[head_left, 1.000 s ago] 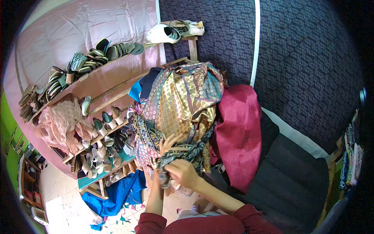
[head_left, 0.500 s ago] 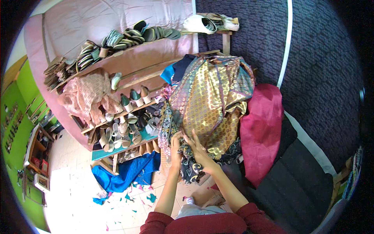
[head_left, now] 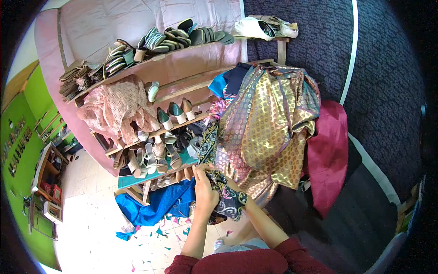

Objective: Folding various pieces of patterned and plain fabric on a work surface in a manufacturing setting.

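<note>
Dark patterned cloth (head_left: 230, 206) shifts left, out from beneath the gold cloth's (head_left: 273, 137) lower right edge

Compared with 0.5 s ago, it bunches in front of the person, below the gold cloth's lower left, so it seems mostly loose, though a similar strip (head_left: 208, 144) above may join it. The left hand (head_left: 206, 198) grips its upper edge; the right hand (head_left: 235, 186) is partly hidden by folds, its grip impossible to tell. Nearby, the wooden rack (head_left: 281, 52) holds heeled shoes (head_left: 175, 111) and stacked soles (head_left: 166, 43); the cabinet (head_left: 39, 178) contains a red object (head_left: 56, 192).
</note>
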A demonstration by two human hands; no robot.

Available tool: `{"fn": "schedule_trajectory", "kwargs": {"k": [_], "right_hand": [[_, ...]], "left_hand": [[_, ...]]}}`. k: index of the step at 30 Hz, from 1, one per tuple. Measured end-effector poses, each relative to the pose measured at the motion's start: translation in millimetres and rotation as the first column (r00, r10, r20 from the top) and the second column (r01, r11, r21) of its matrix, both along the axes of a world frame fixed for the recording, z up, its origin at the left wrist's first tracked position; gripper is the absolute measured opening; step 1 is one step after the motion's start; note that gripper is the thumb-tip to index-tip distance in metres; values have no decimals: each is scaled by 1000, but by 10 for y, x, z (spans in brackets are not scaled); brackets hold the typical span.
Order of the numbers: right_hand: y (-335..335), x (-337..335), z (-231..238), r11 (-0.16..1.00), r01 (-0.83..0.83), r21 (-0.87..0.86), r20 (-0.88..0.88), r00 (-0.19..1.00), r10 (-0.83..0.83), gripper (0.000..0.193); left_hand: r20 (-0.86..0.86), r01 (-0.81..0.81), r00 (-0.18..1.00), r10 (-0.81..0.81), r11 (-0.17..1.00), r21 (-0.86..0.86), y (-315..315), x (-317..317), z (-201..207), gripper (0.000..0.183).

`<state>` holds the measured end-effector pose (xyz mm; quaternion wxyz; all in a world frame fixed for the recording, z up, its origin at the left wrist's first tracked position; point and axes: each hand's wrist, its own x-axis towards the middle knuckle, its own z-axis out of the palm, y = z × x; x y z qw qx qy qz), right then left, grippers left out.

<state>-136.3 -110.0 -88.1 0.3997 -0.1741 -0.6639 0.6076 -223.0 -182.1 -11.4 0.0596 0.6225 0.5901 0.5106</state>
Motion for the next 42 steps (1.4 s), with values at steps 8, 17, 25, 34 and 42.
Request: {"fn": "schedule_trajectory", "kwargs": {"k": [8, 17, 25, 34, 42], "right_hand": [[-155, -475, 330, 984, -120, -130, -97, 989, 108, 50], [407, -662, -890, 813, 558, -165, -86, 813, -575, 31], [87, -886, 0, 434, 500, 749, 52, 609, -791, 42], [378, -1013, -1, 568, 384, 728, 127, 738, -662, 42], [1169, -917, 27, 653, 430, 623, 89, 791, -605, 56]], "left_hand": [[86, 88, 992, -90, 996, 22, -119, -607, -100, 53], [-109, 435, 876, -470, 868, -241, -72, -1128, -38, 70], [389, 431, 865, -318, 868, -248, 1276, -1714, -279, 60], [301, 271, 943, -139, 847, -458, 2463, -1664, -937, 110], [358, 53, 933, 26, 976, -211, 2360, -1579, -1276, 35]]}}
